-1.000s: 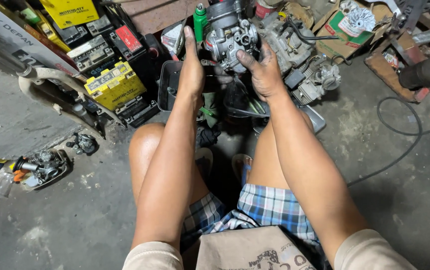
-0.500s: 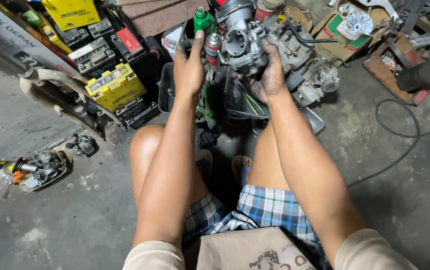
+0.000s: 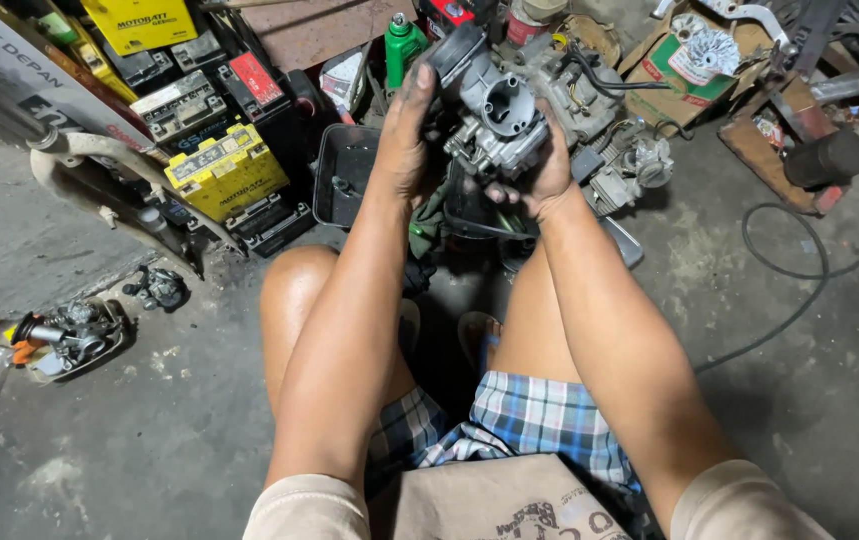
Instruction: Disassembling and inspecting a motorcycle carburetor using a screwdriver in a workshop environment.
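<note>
Grey cast metal, greasy all over — that's the carburetor [image 3: 489, 120], held up off the floor in front of the person's knees, its round bore turned up toward the camera. Left hand [image 3: 404, 140] is wrapped round its left side, fingers curled over the top edge and clamped on the body. Right hand [image 3: 547, 175] grips it from the lower right, fingers folded under and around the bottom, thumb against the side. So both hands are closed on the same part, nothing loose in either one.

Directly below the carb there's a black tray [image 3: 349, 175] on the concrete floor [image 3: 799, 400], and a green bottle [image 3: 404, 45] stands just behind the left hand. To the right sits another engine assembly [image 3: 629, 165] with wires coming off it, near a cardboard box [image 3: 684, 75] with a metal part lying in it. A black cable [image 3: 799, 290] loops across the floor further right.

Left side is a pile of batteries — a yellow battery [image 3: 224, 175] up front, black ones stacked behind and beside it. A curved exhaust pipe [image 3: 99, 180] runs along next to them. Well apart at the far left, a second small carburetor [image 3: 74, 335] rests in a shallow dish.

The person is sitting low, knees up, plaid shorts [image 3: 509, 425].
</note>
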